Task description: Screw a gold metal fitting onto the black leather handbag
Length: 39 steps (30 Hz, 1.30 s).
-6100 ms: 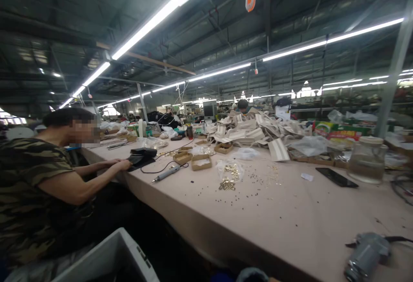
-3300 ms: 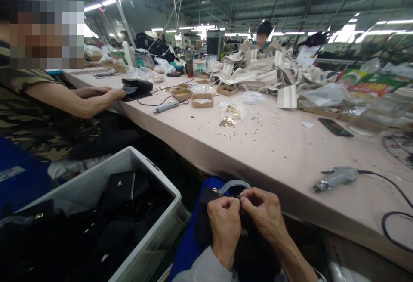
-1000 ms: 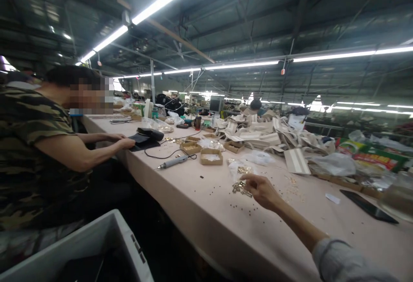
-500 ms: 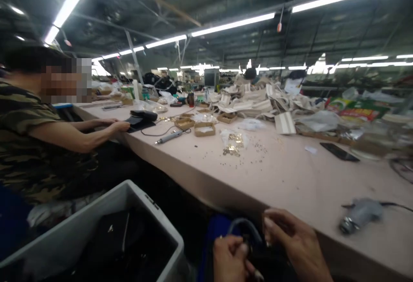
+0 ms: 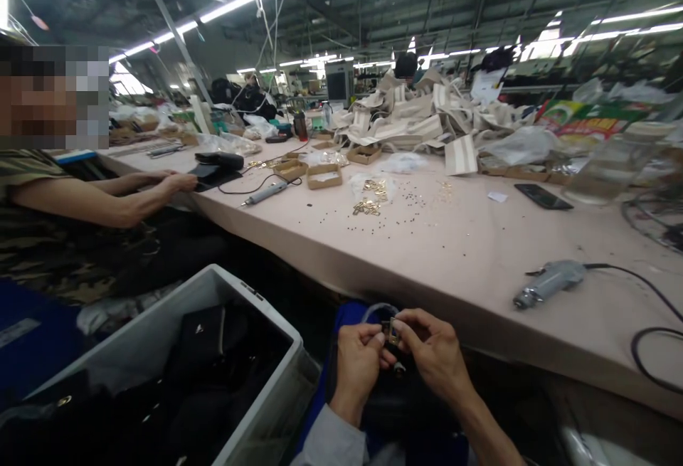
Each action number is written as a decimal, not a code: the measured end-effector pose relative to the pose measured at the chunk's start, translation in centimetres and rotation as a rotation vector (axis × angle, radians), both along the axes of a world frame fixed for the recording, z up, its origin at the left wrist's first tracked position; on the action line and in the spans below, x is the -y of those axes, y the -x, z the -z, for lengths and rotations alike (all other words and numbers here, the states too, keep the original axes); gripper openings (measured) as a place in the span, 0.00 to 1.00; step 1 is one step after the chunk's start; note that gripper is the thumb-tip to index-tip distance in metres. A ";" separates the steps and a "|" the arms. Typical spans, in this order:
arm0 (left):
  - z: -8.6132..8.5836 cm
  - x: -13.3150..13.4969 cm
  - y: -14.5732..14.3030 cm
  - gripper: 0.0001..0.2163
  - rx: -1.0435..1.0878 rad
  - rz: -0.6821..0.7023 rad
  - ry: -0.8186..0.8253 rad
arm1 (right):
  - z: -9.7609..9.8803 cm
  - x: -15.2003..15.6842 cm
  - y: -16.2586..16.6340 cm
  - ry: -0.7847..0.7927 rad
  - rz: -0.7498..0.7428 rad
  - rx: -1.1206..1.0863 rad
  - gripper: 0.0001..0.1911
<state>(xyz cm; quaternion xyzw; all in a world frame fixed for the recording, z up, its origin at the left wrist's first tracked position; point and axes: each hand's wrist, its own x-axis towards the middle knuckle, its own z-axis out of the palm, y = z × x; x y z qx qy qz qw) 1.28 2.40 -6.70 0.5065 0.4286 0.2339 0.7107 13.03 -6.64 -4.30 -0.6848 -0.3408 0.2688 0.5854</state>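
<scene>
1. Head view, looking down at the lap: the left hand and right hand are brought together just below the near edge of the pale pink cloth-covered table.
2. Both hands are curled tight, with thumb and fingertips pinched narrow on a small brass-coloured metal clasp. It's held right between the two sets of fingertips, so each hand has a grip on it.
3. The clasp sits just above a black leather bag on the lap. It's too dark to tell whether the clasp is attached to the bag.
4. A thin grey strap loop arcs up just behind the hands, over some blue fabric.
5. To the left, close by, there's a white plastic crate full of more black bags.
6. On the table to the right of the hands lies a grey corded power tool. Further back there's a little heap of gold metal fittings, and a black phone well off to the right.
7. A co-worker in a camouflage shirt sits on the left, with a hand resting against a black wallet-like piece at the table edge.
8. At the far end there's a big pile of cream striped fabric pieces.
</scene>
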 end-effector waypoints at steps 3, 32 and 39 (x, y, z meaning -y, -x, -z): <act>-0.3 0.1 -0.1 0.17 0.012 0.006 0.004 | 0.6 0.0 0.0 0.008 -0.032 0.061 0.16; -0.6 -0.6 0.5 0.13 0.105 0.073 -0.001 | 1.8 -1.4 1.3 -0.032 -0.037 0.167 0.12; -2.0 0.3 0.8 0.14 -0.004 0.123 -0.165 | 2.1 -1.6 1.4 -0.013 0.003 0.033 0.15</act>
